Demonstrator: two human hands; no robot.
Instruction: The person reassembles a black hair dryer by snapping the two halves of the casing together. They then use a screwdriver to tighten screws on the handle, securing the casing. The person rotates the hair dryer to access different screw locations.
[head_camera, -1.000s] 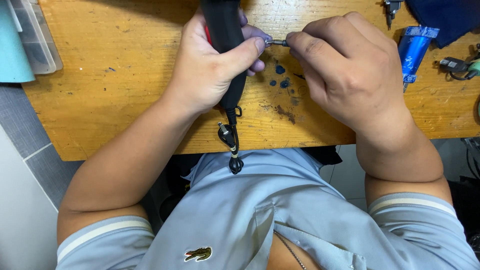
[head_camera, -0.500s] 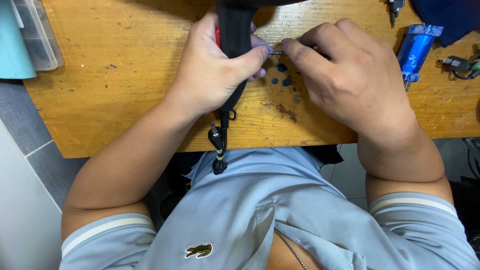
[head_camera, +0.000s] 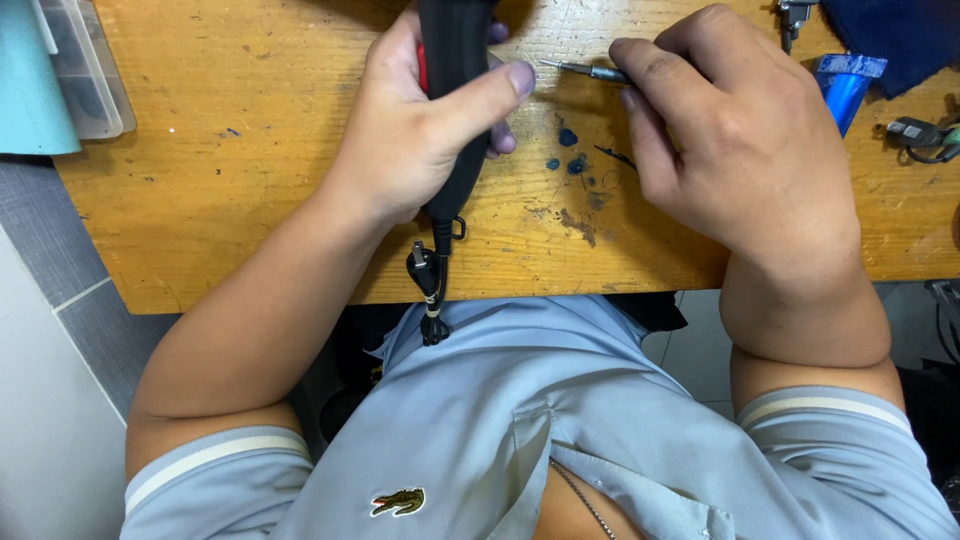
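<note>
My left hand (head_camera: 430, 120) grips a black handheld device (head_camera: 452, 90) with a red strip on its side, held upright over the wooden table (head_camera: 230, 150). A short black lanyard (head_camera: 430, 290) dangles from its lower end over the table's near edge. My right hand (head_camera: 730, 140) pinches a thin metal screwdriver (head_camera: 585, 70), its tip pointing left toward my left thumb and stopping a little short of the device. The device's top is out of view.
Dark blue stains (head_camera: 570, 155) mark the wood between my hands. A clear plastic box (head_camera: 85, 70) and a teal sheet (head_camera: 30, 90) lie at the far left. A blue object (head_camera: 845, 85), dark blue cloth (head_camera: 900, 30) and small black parts (head_camera: 920, 135) sit at the right.
My right hand has drawn the screwdriver away from the device to the right. The device and left hand have shifted slightly, and the lanyard has swung.
</note>
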